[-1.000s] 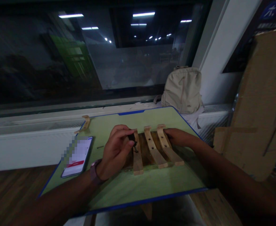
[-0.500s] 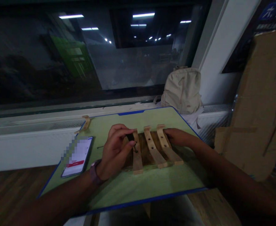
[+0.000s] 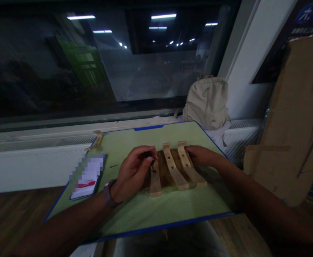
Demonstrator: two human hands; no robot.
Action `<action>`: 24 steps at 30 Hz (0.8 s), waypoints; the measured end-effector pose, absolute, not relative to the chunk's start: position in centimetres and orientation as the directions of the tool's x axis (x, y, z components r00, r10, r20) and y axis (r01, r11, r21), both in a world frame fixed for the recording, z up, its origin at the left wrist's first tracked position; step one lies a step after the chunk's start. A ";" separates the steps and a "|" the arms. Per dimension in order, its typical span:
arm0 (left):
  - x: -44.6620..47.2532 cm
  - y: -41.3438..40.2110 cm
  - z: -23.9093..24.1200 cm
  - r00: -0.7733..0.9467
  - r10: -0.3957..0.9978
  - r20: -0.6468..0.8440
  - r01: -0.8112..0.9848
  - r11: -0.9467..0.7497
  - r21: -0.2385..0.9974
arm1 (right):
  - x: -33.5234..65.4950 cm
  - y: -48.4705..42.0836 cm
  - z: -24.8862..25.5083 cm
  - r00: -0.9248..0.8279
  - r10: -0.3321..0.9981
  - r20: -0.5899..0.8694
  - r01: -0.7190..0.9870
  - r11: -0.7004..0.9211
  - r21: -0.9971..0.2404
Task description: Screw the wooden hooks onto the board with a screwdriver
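My left hand [image 3: 133, 169] is closed around a small black-handled screwdriver [image 3: 153, 166]; most of its handle is hidden by the fingers. The thin shaft points down at the left curved wooden piece [image 3: 155, 185], near its hole. Under that piece lies a brown, glossy board [image 3: 163, 167]. Across the same board rest a middle curved wooden piece [image 3: 174, 170] and a right one [image 3: 189, 167], each with two dark holes. My right hand [image 3: 201, 156] grips the board's right edge beside the right piece, its fingers partly hidden.
A phone [image 3: 88, 176] lies at the table's left, with a small screw [image 3: 113, 166] near it. Another curved wooden piece [image 3: 98, 139] sits at the far left corner of the green, blue-edged tabletop [image 3: 188, 208]. Behind are a beige backpack [image 3: 206, 101] and cardboard [image 3: 287, 125].
My left hand has turned about the screwdriver: its fingers have curled further over the handle, covering more of it. My right hand stays at the board's edge.
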State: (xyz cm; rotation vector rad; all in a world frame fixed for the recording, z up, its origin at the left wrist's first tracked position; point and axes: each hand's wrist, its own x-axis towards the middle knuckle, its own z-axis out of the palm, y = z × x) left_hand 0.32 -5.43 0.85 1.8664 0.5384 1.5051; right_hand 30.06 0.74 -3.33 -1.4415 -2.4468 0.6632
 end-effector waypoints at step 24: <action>-6.0 0.1 -1.4 0.202 0.918 0.341 0.754 -0.368 0.544 | 30.6 1.2 -4.2 -0.521 0.853 -0.018 0.753 0.450 -0.479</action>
